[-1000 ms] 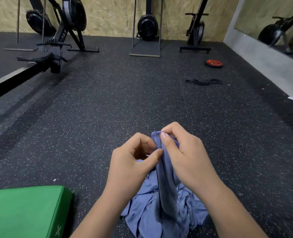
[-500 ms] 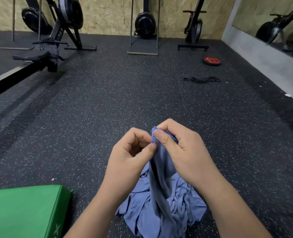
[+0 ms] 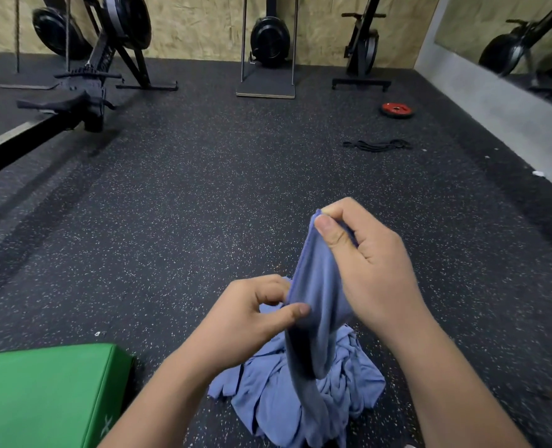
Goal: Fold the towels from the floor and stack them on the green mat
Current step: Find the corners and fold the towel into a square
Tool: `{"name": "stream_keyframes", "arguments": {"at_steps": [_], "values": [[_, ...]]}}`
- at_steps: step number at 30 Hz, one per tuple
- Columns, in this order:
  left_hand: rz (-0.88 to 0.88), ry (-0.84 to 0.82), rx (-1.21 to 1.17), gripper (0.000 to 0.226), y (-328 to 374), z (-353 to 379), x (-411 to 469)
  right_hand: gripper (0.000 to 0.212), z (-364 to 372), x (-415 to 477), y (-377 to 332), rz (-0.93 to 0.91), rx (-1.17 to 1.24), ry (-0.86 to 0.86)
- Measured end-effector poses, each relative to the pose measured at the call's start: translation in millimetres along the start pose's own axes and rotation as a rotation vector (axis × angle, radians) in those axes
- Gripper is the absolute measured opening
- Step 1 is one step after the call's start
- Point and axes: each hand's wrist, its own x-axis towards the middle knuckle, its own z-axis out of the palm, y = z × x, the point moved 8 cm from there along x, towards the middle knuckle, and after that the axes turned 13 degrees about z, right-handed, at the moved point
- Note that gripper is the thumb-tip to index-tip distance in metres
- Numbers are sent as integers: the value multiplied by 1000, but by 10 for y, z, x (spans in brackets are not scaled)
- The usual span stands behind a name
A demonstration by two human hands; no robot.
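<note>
Black speckled floor (image 3: pixel 203 205) carries the green mat (image 3: pixel 42 392); chipboard wall (image 3: pixel 197 27) behind

This is a gym. The floor (image 3: pixel 203 189) is black rubber with little white dots. Big black workout machines (image 3: pixel 270 40) stand by the wood wall (image 3: pixel 203 27). A red weight plate (image 3: pixel 397 109), black bands (image 3: pixel 376 145) and a green mat (image 3: pixel 42 392) lie on the floor. A mirror (image 3: pixel 510 33) hangs at the side.

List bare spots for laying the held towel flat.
On the green mat, the visible top is bare. The floor ahead of both hands is open, bordered by the rowing machine at left and the black band and red plate at right. Crowded: the towel pile under the held towel, which the left hand and right hand pinch.
</note>
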Motion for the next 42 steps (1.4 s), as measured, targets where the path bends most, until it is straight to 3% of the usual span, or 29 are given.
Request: {"name": "stream_keyframes", "arguments": {"at_steps": [6,14,17,21,27,30,33,38,42], "values": [[-44,-70,-72,47,-175,70,-42,19,-357,36,-86,-38,98,221],[-124,1,18,54,-385,-266,-97,16,-838,17,54,-51,86,511],[-182,121,0,44,-407,-402,-119,16,-727,49,103,-23,31,419],[-186,248,59,12,-270,-483,-77,6,-340,83,175,80,-44,121],[-91,219,77,3,-31,-445,-4,35,317,-75,431,198,-242,-370],[-81,197,-2,3,-9,-403,-8,30,475,-151,487,232,-282,-553],[-52,175,13,7,22,-357,-18,8,482,-96,559,261,-274,-530],[-50,164,99,8,-50,-365,-50,10,444,-60,561,255,-342,-484],[-105,49,83,18,-88,-274,-52,9,336,-22,467,212,-333,-393]]}}
